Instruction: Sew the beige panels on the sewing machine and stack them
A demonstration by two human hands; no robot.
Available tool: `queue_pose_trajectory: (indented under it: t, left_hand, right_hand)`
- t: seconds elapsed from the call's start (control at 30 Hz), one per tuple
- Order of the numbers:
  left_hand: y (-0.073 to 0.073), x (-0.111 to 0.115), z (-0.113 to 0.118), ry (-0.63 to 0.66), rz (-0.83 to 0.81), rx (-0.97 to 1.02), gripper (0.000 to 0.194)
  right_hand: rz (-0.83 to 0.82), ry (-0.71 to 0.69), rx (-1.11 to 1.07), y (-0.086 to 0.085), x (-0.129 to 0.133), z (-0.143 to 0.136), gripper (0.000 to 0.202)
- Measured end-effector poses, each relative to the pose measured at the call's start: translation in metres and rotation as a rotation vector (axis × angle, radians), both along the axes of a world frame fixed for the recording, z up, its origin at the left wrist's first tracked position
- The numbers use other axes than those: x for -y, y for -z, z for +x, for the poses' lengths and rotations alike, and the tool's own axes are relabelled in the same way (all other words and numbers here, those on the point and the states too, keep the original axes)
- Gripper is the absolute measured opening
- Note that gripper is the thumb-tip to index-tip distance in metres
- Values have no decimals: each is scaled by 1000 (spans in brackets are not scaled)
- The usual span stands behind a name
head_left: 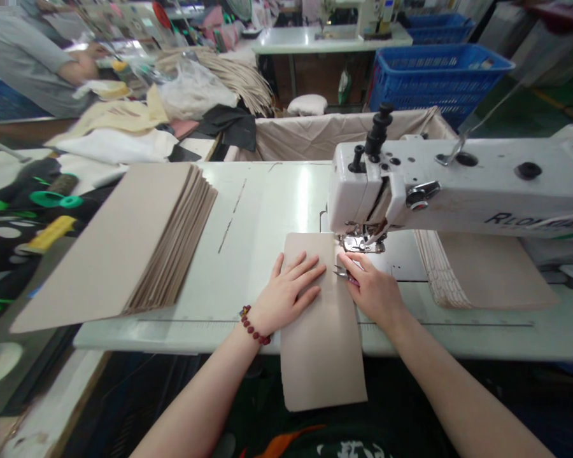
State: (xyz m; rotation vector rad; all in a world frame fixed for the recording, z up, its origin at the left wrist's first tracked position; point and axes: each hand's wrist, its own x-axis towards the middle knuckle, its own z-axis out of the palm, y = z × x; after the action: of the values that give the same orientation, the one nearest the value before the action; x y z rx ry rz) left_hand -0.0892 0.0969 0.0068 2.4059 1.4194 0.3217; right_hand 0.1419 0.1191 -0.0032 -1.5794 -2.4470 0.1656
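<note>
Beige, stiff-looking panel (322,356) under left hand (291,289), head view. Lying flat on pale worktop (239,280), near end hanging past the front edge toward the body, far right corner just beside presser foot (361,243) of white sewing machine (458,191), ahead of right hand (375,289). Edge under needle or not: too small to tell.

Left hand: palm down, fingers spread, pressing on panel, nothing gripped. Right hand: fingers curled around small snips (342,273), blades pointing left over the panel's right edge, index fingertip near that edge, just short of the foot.

To do this well, probably: press evenly with left hand, no dragging, to avoid skewing the panel. Watch the overhanging end nearest the body; likely to twist the far corner if tugged. Guide the edge with right fingertips, square to the foot, well back from the needle. Mind blade tips too: very close to the beige surface, easy to scratch. Best tilted up.

Left of left hand, well apart: stack of similar beige panels (109,235). Right of right hand, under machine arm: second beige stack (501,273), with layered edges. Best to avoid bumping either with a forearm. Far ahead of right hand: blue basket (439,79).
</note>
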Motion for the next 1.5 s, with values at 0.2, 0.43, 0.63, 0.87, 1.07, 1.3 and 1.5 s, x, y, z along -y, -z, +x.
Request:
queue_pose_trajectory:
  t: [0.2, 0.43, 0.63, 0.87, 1.07, 1.3, 1.5]
  left_hand:
    - [0, 1, 0, 4, 7, -1, 48]
    - [1, 0, 1, 11, 20, -32, 46]
    - [1, 1, 1, 3, 24, -35, 46]
    - [2, 0, 1, -1, 31, -13, 45]
    - [3, 1, 0, -1, 33, -14, 45]
    - [3, 1, 0, 0, 41, -3, 45]
    - [3, 2, 1, -1, 41, -9, 46]
  right_hand:
    - [-9, -3, -24, 1, 0, 2, 56]
    - [-10, -14, -39, 0, 0, 2, 53]
    - [-6, -10, -50, 0, 1, 2, 54]
    - [-9, -9, -43, 1, 1, 2, 52]
    - [-18, -12, -25, -1, 0, 2, 52]
    - [-70, -34, 80, -13, 11, 7, 48]
    - [-22, -10, 109, -5, 23, 12, 52]
